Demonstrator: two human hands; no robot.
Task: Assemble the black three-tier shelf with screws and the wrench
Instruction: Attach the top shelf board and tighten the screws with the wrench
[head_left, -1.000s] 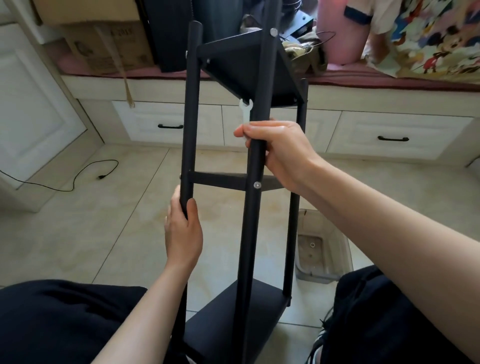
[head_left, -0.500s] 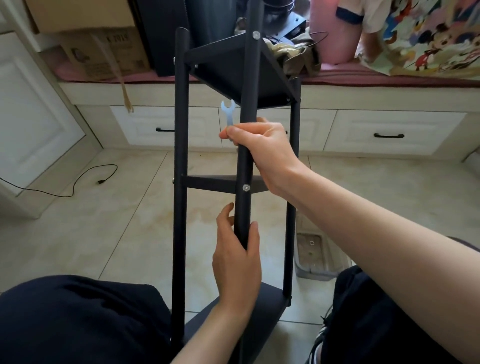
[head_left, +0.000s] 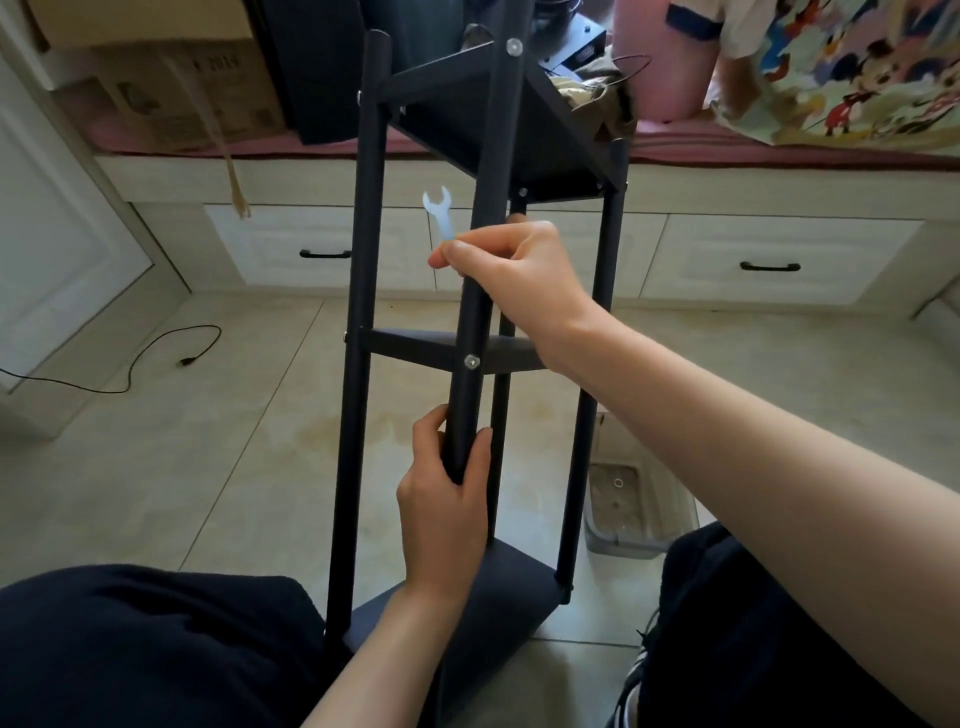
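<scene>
Since a second ago the left hand (head_left: 447, 512) has left the far-left post and now grips the near centre post of the black shelf (head_left: 524, 130).

Its fingers and thumb wrap that post just below the middle tier, which carries a silver screw (head_left: 471, 361). Higher on the same post the right hand (head_left: 511, 273) curls round it and pinches a small pale wrench (head_left: 440, 213), open jaw pointing up. Matte black with round posts and three flat tiers, the shelf stands upright on the tiled floor (head_left: 208, 441) between the person's knees. A grey tray (head_left: 631, 512) at right seems to hold a washer.
</scene>
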